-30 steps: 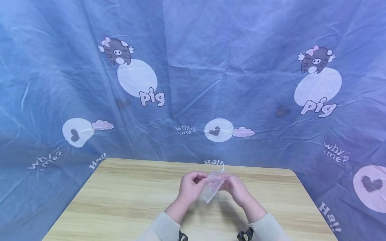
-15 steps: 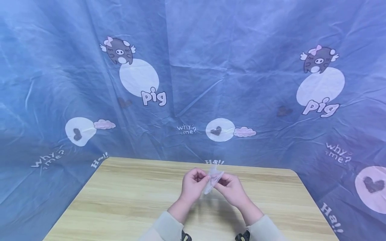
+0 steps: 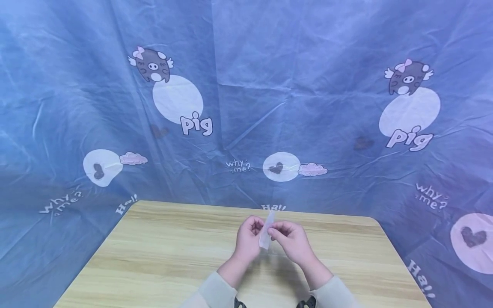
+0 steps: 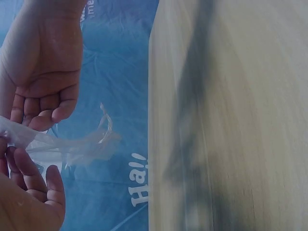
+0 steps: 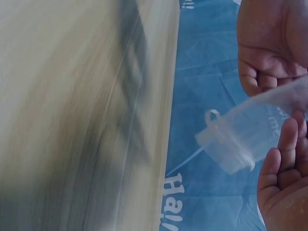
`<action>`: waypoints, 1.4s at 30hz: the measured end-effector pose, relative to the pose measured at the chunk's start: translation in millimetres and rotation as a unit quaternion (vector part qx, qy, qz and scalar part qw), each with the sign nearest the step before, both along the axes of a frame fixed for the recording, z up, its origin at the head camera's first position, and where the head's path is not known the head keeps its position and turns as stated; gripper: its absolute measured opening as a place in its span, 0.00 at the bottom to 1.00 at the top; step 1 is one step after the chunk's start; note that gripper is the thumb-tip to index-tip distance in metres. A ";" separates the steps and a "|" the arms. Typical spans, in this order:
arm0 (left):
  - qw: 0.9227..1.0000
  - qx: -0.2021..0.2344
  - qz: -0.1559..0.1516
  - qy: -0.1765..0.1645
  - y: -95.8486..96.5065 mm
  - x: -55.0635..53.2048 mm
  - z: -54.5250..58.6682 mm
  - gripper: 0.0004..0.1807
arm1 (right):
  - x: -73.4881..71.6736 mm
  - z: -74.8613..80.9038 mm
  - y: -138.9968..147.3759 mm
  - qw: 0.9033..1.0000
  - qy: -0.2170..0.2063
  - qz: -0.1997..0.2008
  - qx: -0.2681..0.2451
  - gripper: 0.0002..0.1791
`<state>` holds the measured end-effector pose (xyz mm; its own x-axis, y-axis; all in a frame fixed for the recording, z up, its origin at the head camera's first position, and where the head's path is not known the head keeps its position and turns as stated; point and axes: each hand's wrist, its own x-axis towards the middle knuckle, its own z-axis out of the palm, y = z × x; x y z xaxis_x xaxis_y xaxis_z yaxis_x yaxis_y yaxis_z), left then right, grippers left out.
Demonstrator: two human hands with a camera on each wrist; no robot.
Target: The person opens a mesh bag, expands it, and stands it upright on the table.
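Observation:
A small translucent white drawstring bag (image 3: 266, 233) is held up over the table between both hands, seen as a narrow, nearly edge-on strip in the head view. My left hand (image 3: 247, 239) grips its left side, fingers curled. From the other side, my right hand (image 3: 294, 241) pinches it between thumb and fingers. In the right wrist view the sheer mesh of the bag (image 5: 240, 132) spreads out, with a gathered end and a white cord loop (image 5: 212, 114) away from the fingers. The left wrist view shows the bag (image 4: 72, 148) crumpled, its cord trailing.
A light wood-grain table (image 3: 165, 244) lies beneath the hands. Behind and at both sides hangs a blue curtain (image 3: 246, 107) printed with pigs, hearts and lettering. Dark wrist straps (image 3: 307, 302) show below the pale sleeves (image 3: 215, 291).
The bag has turned from a wide slanted sheet to a narrow upright strip. The hands have drawn slightly closer together, and the right thumb now presses on the bag's near side.

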<state>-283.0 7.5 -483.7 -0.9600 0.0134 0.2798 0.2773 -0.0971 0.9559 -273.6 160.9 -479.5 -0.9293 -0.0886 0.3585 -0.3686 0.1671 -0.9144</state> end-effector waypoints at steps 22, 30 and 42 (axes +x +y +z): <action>0.999 0.023 -0.038 -0.017 -8.4 -2.4 0.7 0.06 | 2.3 3.3 1.0 0.999 -0.002 0.037 0.011 0.06; 0.994 -0.065 -0.056 0.066 -15.1 0.1 0.5 0.06 | -0.1 2.2 5.7 0.999 0.026 0.031 0.030 0.09; 0.992 -0.089 -0.063 0.062 -13.0 0.4 0.7 0.05 | 2.1 4.6 5.1 1.000 0.008 -0.006 0.014 0.05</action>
